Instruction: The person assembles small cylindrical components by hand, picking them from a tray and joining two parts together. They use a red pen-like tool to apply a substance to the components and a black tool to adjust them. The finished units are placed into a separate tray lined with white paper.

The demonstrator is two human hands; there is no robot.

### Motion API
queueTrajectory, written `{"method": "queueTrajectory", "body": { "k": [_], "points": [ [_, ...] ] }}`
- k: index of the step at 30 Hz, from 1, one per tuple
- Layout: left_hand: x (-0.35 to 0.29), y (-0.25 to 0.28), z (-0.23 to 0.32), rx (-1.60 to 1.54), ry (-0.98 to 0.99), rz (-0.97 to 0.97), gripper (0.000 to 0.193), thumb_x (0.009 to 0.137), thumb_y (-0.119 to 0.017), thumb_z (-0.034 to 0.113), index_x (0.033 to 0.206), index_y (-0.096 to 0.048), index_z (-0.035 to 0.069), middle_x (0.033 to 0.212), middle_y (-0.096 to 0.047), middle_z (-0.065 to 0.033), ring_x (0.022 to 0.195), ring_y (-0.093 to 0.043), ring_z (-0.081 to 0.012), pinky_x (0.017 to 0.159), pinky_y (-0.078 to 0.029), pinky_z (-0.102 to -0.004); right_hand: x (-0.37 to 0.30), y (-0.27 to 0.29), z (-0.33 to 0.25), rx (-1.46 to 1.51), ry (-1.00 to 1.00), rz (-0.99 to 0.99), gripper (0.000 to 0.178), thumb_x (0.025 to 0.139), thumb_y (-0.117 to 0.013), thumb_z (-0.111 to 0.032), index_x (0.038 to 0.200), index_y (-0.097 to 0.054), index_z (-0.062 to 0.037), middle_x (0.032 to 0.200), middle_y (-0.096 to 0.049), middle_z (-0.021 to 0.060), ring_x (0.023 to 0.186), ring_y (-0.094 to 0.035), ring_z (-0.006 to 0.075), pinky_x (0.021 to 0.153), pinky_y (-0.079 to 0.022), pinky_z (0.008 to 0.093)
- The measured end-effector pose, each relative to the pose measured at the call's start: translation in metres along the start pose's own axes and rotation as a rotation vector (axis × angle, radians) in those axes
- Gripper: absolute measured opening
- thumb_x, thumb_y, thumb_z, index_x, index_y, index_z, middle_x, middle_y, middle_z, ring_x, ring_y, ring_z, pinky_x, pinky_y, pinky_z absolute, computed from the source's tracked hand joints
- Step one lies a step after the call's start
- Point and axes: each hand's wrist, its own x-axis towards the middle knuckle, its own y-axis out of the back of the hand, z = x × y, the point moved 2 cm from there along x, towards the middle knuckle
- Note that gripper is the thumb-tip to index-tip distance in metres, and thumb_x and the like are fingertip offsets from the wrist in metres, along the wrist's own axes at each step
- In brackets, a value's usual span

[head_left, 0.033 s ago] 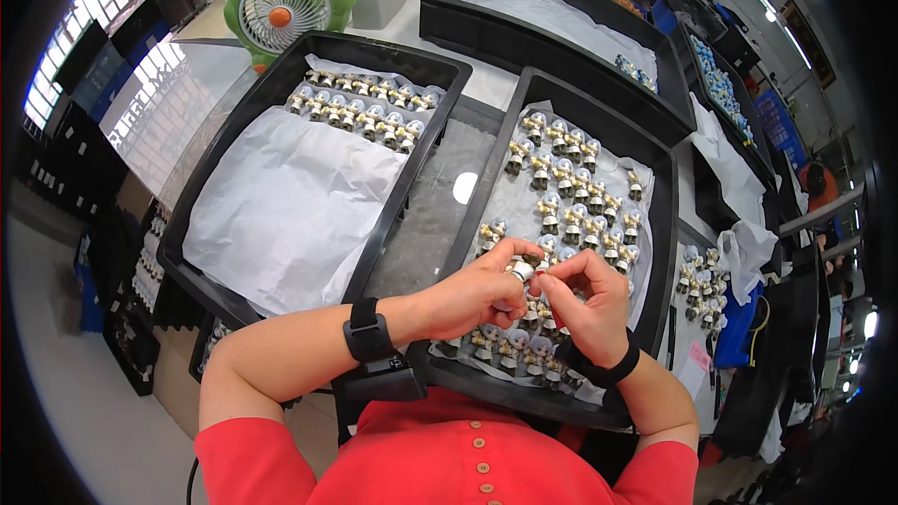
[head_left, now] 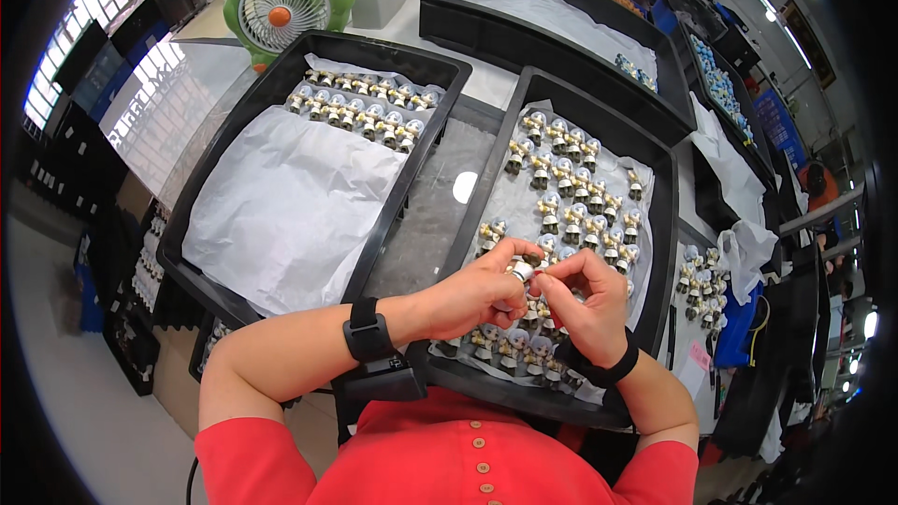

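My left hand (head_left: 479,292) is closed around a small figurine (head_left: 521,270) with a white body and dark base, held above the right black tray (head_left: 666,234). The fingers of my right hand (head_left: 596,304) pinch together right against that figurine. A bit of red shows at the right fingertips and below them, but its kind is too small and hidden to tell. Under both hands, the tray holds many figurines (head_left: 548,210) with pale blue-grey hair, white and gold clothes and dark feet, lying in loose rows on a white sheet. My hands cover some of them.
The left black tray (head_left: 178,234) has two rows of figurines (head_left: 354,115) at its far end and white paper (head_left: 290,206). Behind it stands a green fan (head_left: 290,5). Another black tray (head_left: 552,33) lies farther back. More figurines (head_left: 702,285) lie at right, beside a blue bin (head_left: 741,327).
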Motion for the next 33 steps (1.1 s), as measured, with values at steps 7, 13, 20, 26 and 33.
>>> {"method": "queueTrajectory", "body": {
  "k": [7, 13, 20, 26, 33],
  "points": [
    [0.0, -0.003, -0.002, 0.084, 0.028, 0.028, 0.054, 0.077, -0.048, 0.001, 0.128, -0.03, 0.011, 0.078, -0.049, -0.0036, 0.067, -0.047, -0.009, 0.059, -0.037, -0.0231, 0.003, -0.002, 0.005, -0.034, 0.051, 0.016, 0.008, 0.077, -0.066, -0.004, 0.077, -0.059, 0.0, 0.068, -0.063, 0.0059, 0.057, -0.06, 0.009, 0.053, -0.045, 0.0216],
    [0.001, 0.001, -0.003, 0.053, 0.029, 0.027, 0.056, 0.077, -0.049, 0.0, 0.128, -0.03, 0.011, 0.081, -0.048, -0.0037, 0.067, -0.047, -0.0087, 0.059, -0.037, -0.0227, 0.001, -0.003, 0.001, 0.004, 0.051, 0.023, 0.008, 0.077, -0.066, -0.003, 0.077, -0.059, 0.0, 0.069, -0.062, 0.0059, 0.057, -0.06, 0.0092, 0.052, -0.045, 0.0215],
    [0.0, -0.001, -0.001, 0.023, 0.0, 0.027, 0.056, 0.077, -0.047, -0.001, 0.129, -0.03, 0.011, 0.078, -0.05, -0.0042, 0.066, -0.047, -0.0089, 0.058, -0.037, -0.0235, -0.001, -0.001, 0.008, -0.003, 0.063, 0.005, 0.009, 0.077, -0.067, -0.004, 0.076, -0.058, -0.0004, 0.066, -0.06, 0.0043, 0.055, -0.058, 0.0082, 0.049, -0.043, 0.0219],
    [0.002, 0.003, -0.004, 0.044, 0.025, 0.012, 0.056, 0.076, -0.047, -0.001, 0.128, -0.03, 0.011, 0.077, -0.05, -0.0044, 0.065, -0.047, -0.009, 0.058, -0.037, -0.0236, 0.001, -0.007, 0.002, 0.02, 0.035, -0.006, 0.009, 0.078, -0.066, -0.003, 0.075, -0.058, -0.0001, 0.063, -0.058, 0.0032, 0.049, -0.055, 0.007, 0.044, -0.04, 0.021],
    [0.001, 0.002, -0.004, 0.043, 0.027, 0.007, 0.056, 0.076, -0.047, 0.0, 0.128, -0.03, 0.011, 0.076, -0.05, -0.0039, 0.066, -0.047, -0.0088, 0.059, -0.038, -0.0231, 0.001, -0.009, 0.004, -0.001, 0.077, -0.004, 0.009, 0.078, -0.066, -0.003, 0.076, -0.058, 0.0001, 0.063, -0.058, 0.0036, 0.048, -0.055, 0.0067, 0.043, -0.04, 0.0209]
  ]
}}
